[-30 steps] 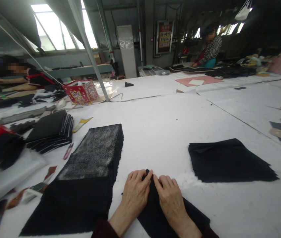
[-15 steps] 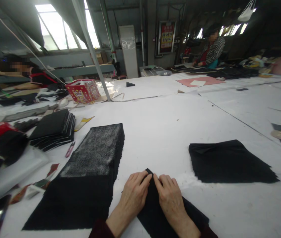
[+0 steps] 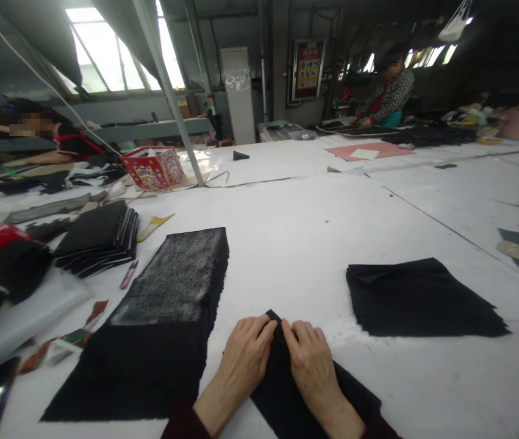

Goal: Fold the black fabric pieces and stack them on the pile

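Note:
A folded piece of black fabric (image 3: pixel 279 390) lies at the near edge of the table, its narrow tip pointing away from me. My left hand (image 3: pixel 249 353) is closed on its left edge near the tip, thumb and fingertips pressed together on the cloth. On the other side my right hand (image 3: pixel 309 356) grips the fabric with bent fingers, its index fingertip close to the left thumb. Both palms hide part of the cloth. Left of my hands stands a tall stack of black fabric panels (image 3: pixel 149 366) with a speckled grey patch. A lower black fabric stack (image 3: pixel 424 302) lies to the right.
Small pink-handled thread snips (image 3: pixel 128 275) lie left of the tall stack, near a pile of dark folded pieces (image 3: pixel 97 235). A red patterned box (image 3: pixel 152 169) stands by a metal pole (image 3: pixel 177 110). Two people work farther off, one left, one right.
Both hands stay on the fabric in nearly the same place, with only a slight shift of the fingers. The whole view has moved very slightly.

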A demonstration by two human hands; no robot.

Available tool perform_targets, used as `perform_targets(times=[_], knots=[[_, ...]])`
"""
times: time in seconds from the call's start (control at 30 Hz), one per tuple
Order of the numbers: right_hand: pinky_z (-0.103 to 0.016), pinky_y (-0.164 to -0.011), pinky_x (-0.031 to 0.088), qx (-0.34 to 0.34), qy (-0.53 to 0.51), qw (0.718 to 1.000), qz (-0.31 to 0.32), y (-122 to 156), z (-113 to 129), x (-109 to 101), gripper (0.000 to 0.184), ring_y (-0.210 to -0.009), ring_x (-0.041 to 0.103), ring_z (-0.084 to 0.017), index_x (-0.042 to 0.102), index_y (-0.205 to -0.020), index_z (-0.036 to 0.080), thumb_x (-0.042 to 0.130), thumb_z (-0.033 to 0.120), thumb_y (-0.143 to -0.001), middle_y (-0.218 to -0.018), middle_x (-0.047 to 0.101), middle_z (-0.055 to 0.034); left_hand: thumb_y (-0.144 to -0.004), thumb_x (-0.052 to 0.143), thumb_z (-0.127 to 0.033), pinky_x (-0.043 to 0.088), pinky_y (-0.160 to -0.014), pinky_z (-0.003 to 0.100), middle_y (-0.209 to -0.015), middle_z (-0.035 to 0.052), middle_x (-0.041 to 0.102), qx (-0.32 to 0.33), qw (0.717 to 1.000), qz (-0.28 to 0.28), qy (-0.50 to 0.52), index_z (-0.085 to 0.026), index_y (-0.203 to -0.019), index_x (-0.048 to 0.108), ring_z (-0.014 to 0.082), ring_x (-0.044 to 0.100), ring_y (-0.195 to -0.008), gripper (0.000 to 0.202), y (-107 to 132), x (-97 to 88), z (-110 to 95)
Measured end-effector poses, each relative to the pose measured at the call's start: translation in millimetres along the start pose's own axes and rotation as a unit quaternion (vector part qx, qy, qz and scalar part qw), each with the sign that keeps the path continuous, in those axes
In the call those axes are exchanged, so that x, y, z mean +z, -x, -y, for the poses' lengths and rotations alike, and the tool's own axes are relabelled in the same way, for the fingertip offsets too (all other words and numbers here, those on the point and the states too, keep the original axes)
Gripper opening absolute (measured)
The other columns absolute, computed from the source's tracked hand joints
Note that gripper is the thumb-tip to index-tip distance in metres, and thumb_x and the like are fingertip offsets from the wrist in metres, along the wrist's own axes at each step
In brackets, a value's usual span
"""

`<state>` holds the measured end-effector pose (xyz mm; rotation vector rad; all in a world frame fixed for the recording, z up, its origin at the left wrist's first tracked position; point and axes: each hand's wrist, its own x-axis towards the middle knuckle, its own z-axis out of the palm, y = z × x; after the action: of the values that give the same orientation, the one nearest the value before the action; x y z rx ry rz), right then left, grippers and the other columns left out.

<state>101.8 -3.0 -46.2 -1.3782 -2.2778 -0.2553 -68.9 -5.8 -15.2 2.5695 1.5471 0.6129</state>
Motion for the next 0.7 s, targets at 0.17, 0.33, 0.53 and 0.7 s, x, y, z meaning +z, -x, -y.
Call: perform_targets(times=[0.17,0.33,0.53,0.7], knots=[[-0.038,-0.074,0.037,0.005,-0.006,1.000,0.013,0,0,-1,0.036,-0.082,0.049,-0.022,0.056,-0.124,0.014,0.048,0.005,-0.089,-0.091,0.057,-0.0063,-0.094,0.045,-0.013,0.048,-0.088,0.039,-0.122,0.0089,0.058,-0.015,1.000,0.006,-0.022,-0.021,-0.131,0.051,0.0224,0.057,-0.103,0.038,-6,-1.3,-2],[-0.037,-0.074,0.037,0.010,-0.005,1.000,0.015,-1,0,-2,0.035,-0.082,0.049,-0.021,0.058,-0.121,0.015,0.049,0.006,-0.089,-0.090,0.056,-0.0059,-0.094,0.046,-0.013,0.048,-0.081,0.037,-0.124,0.0071,0.058,0.019,0.996,0.036,-0.076,-0.021,-0.126,0.054,0.0215,0.058,-0.098,0.034,-14,-4.4,-5],[-0.034,-0.074,0.037,0.005,-0.047,0.999,0.016,1,-8,-6,0.033,-0.082,0.049,-0.020,0.058,-0.121,0.016,0.045,0.008,-0.092,-0.090,0.055,-0.0060,-0.094,0.045,-0.014,0.045,-0.080,0.036,-0.118,0.0083,0.061,0.052,0.991,0.040,-0.117,-0.019,-0.121,0.055,0.0213,0.057,-0.095,0.029,-14,-3.6,-6],[-0.032,-0.075,0.039,-0.002,-0.080,0.997,0.007,11,-18,-8,0.034,-0.084,0.049,-0.019,0.059,-0.122,0.016,0.040,0.008,-0.095,-0.090,0.054,-0.0064,-0.089,0.046,-0.009,0.042,-0.082,0.035,-0.117,0.0091,0.060,0.048,0.989,0.038,-0.132,-0.018,-0.132,0.047,0.0222,0.056,-0.094,0.044,-12,-2.2,-9]])
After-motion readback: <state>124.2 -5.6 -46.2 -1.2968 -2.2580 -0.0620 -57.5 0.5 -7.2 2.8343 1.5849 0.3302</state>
